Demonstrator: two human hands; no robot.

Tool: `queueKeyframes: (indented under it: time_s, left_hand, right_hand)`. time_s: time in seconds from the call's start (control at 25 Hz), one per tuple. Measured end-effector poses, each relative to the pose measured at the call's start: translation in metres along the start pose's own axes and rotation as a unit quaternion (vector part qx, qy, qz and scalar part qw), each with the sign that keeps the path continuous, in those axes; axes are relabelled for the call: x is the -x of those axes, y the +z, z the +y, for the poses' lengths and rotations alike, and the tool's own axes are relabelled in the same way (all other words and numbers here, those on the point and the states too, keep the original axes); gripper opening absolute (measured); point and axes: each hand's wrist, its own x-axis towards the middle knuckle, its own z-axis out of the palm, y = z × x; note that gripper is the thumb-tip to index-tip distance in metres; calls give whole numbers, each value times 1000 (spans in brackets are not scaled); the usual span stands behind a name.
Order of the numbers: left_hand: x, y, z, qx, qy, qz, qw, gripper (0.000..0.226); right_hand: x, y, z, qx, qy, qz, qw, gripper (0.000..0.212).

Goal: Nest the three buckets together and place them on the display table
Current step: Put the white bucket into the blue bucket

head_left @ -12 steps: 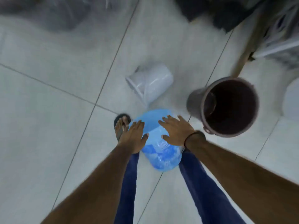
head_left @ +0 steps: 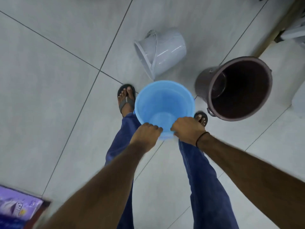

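Note:
A light blue bucket [head_left: 163,103] is upright between my feet, its mouth facing me. My left hand [head_left: 146,135] grips its near rim, and my right hand [head_left: 188,129] grips the same rim just to the right. A white bucket [head_left: 166,50] lies on its side on the floor beyond the blue one, its mouth turned left and its handle across the opening. A dark brown bucket [head_left: 237,88] stands upright to the right, empty inside.
The floor is pale grey tile [head_left: 49,88] with dark grout lines. My sandalled feet [head_left: 126,98] flank the blue bucket. A purple packet [head_left: 18,207] on a dark surface sits at the lower left. White furniture [head_left: 295,33] and a wooden edge fill the upper right corner.
The blue bucket was bottom-up under my flat hands; now it is upright with its mouth open to me, and both hands have closed on its near rim.

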Motion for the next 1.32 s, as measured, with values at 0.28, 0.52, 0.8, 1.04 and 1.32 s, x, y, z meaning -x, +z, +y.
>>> queueKeyframes:
  time_s: [0.28, 0.52, 0.8, 1.04, 1.32]
  left_hand:
    - [-22, 76, 56, -71, 0, -42, 997, 39]
    - [-32, 127, 70, -87, 7, -46, 995, 46]
    - [-30, 51, 74, 95, -91, -10, 991, 46]
    - [-50, -44, 44, 243, -149, 150, 947, 43]
    - [-130, -62, -47, 568, -359, 291, 681, 45]
  right_hand:
    - [18, 83, 13, 90, -19, -47, 995, 21]
    - [22, 140, 31, 82, 14, -37, 996, 16]
    - [40, 68, 34, 39, 28, 23, 999, 18]
    - [1, -71, 43, 177, -1, 115, 977, 25]
    - [-163, -165, 42, 287, -108, 151, 940, 46]
